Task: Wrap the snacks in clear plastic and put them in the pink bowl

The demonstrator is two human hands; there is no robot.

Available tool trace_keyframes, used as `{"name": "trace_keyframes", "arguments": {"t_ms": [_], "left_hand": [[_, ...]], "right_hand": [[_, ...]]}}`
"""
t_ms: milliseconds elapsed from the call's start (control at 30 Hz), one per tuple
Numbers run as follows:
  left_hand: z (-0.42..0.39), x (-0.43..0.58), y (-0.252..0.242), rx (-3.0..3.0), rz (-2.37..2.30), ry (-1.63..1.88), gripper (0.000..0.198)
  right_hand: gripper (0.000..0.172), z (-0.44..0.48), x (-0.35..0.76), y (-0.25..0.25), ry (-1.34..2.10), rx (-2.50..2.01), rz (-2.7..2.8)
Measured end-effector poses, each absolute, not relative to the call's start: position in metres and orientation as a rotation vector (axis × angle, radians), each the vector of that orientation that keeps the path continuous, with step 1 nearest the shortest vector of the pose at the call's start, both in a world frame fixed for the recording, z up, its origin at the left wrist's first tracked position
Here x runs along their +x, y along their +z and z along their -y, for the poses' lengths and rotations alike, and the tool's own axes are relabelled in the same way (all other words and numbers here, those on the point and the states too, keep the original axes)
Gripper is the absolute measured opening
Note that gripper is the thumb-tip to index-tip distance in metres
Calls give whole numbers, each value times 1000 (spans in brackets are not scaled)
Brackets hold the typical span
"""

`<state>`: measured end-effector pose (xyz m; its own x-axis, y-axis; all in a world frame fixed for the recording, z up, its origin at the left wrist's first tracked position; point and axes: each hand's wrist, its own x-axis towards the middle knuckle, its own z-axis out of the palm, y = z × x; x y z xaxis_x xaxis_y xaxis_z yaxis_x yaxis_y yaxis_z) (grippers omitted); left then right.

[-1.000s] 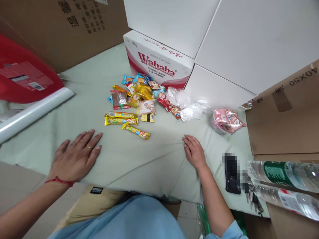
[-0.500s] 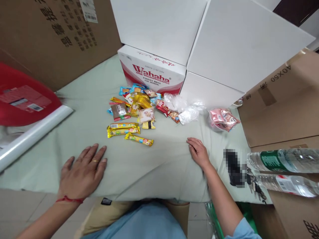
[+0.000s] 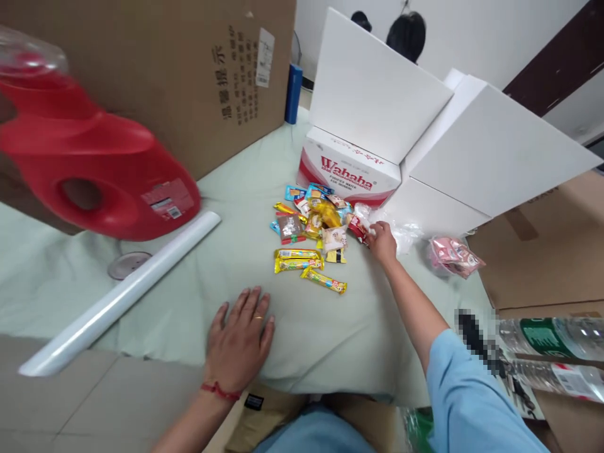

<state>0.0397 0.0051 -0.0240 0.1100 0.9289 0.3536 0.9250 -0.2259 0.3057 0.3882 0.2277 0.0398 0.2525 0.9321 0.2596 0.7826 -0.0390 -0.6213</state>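
- Moved since earlier frame: right hand (image 3: 383, 243), from pale-green cloth (image 3: 302, 340) forward to shiny red snack packet (image 3: 357, 228); fingers curled, whether pinching cannot tell.
- Nearest: left hand (image 3: 238, 349), palm down, fingers spread on cloth.
- Beyond: slim yellow glossy-wrapped sticks (image 3: 299, 264).
- Farther: packet, beside crumpled clear plastic bags (image 3: 406, 239), before white-and-red cardboard box (image 3: 346, 167).

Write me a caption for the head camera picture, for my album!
Left hand spread on the pale green cloth, right hand at a red packet, colourful snacks heaped before the Wahaha box.

Soft indoor light, slight blur
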Motion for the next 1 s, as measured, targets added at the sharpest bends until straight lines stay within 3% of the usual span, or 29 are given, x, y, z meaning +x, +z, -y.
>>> {"name": "trace_keyframes", "arguments": {"t_ms": [67, 200, 300, 400, 533, 667, 1000], "left_hand": [[-3, 35, -27, 2324, -1888, 885, 37], [5, 25, -22, 2112, -1669, 1289, 21], [6, 29, -4, 1860, -1506, 1404, 17], [-8, 56, 14, 1640, -1312, 1315, 11], [-46, 125, 18, 1407, -1021, 1048, 20], [-83, 177, 4, 1179, -724, 912, 41], [-108, 158, -7, 1071, -741, 795, 47]], "right_hand": [[18, -229, 380, 48, 311, -1824, 1494], [28, -181, 375, 64, 420, -1777, 1374], [36, -119, 370, 65, 730, -1651, 1167], [44, -65, 359, 56, 967, -1512, 894], [38, -25, 338, 42, 929, -1533, 873], [31, -11, 325, 38, 987, -1511, 1026], [41, -4, 356, 37, 1203, -1394, 503]]}}
